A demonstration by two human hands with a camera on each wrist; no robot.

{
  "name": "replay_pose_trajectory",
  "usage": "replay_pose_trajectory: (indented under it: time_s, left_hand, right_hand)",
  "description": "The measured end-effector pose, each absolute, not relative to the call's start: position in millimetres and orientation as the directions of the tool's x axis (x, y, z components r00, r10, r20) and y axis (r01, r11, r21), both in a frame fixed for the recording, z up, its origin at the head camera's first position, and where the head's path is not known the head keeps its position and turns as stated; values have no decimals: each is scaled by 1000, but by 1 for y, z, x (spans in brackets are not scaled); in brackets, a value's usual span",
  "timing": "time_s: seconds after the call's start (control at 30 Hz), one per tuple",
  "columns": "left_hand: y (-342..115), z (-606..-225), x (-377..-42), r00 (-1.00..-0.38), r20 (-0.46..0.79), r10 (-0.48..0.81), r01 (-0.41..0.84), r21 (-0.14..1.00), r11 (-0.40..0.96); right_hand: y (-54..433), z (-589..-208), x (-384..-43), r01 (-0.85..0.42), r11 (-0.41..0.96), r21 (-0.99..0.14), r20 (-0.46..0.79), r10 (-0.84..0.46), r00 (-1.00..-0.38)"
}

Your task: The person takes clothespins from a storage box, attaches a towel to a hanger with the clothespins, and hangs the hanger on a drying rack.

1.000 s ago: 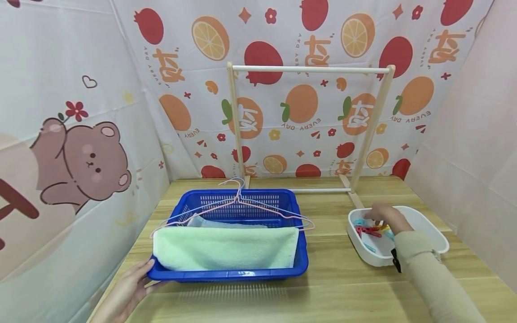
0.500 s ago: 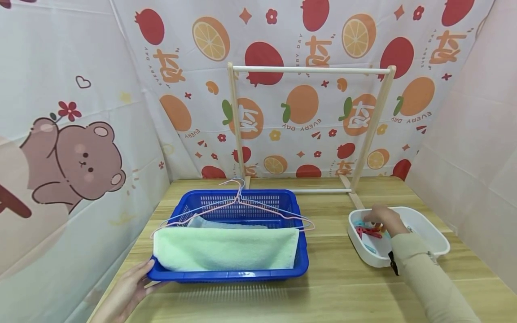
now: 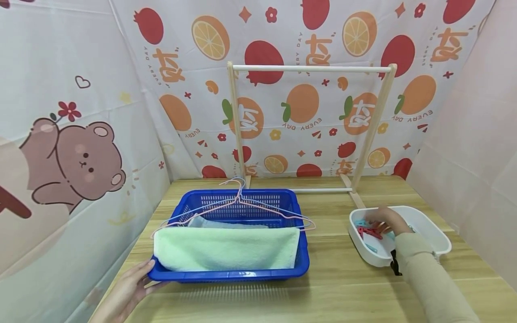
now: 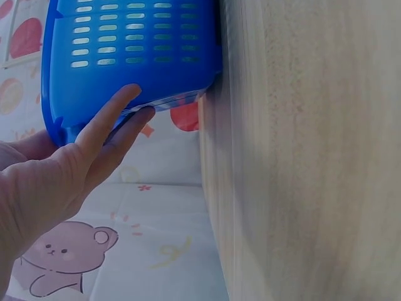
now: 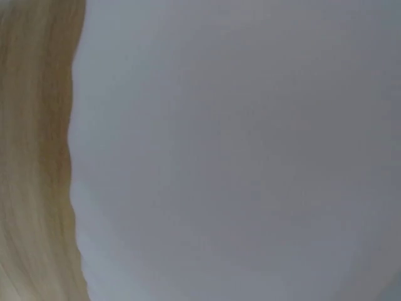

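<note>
At the near-left corner of the blue plastic basket [image 3: 266,274], my left hand [image 3: 128,289] grips the rim. In the left wrist view, its fingers [image 4: 109,128] lie against the slotted outer wall of the basket. A light green towel [image 3: 226,249] hangs over the front of the basket, and pink and light blue hangers [image 3: 238,200] rest across it. My right hand [image 3: 385,220] reaches down into a white bin [image 3: 430,240] among red clothespins [image 3: 368,232] and light blue ones. Its fingertips are partly hidden, and I cannot tell whether they pinch one.
Behind the basket stands a wooden rack with a white top bar [image 3: 311,68] and a white lower bar. A greyish-blue cloth [image 3: 226,224] lies inside the basket. Printed curtains [image 3: 282,148] enclose the wooden table [image 3: 323,287] at the back and sides.
My right hand shifts slightly among the clothespins, and the yellow one seen earlier is now out of sight. My left hand and the basket stay put.
</note>
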State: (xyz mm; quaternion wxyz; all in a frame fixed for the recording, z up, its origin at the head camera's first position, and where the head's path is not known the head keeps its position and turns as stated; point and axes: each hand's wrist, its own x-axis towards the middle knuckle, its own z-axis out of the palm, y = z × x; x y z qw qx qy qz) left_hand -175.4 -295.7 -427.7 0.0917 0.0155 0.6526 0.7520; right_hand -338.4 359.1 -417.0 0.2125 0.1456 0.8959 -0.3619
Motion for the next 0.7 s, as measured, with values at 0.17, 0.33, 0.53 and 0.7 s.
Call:
replay_pose_trajectory:
  time_s: [0.17,0.33,0.53,0.7]
  left_hand:
    - [-294,-427,-176,-979,-169,112,-178,981,-73]
    - [-295,-428,-175,-984,-126,125,-141,983,-116]
    - [-291,-426,-174,-985,-136,103,-144,986,-81]
    - [-291,-425,-175,-984,-156,89,-163,984,-75]
  right_hand:
    - [359,-414,-334,431,640,-636,-486,102,-868]
    - [360,-408,-334,412,654,-635,-480,85,-873]
    - [362,-408,-337,376,642,-668,-476,19,-879]
    - [361,-413,-335,343,644,-684,-453,-7,-891]
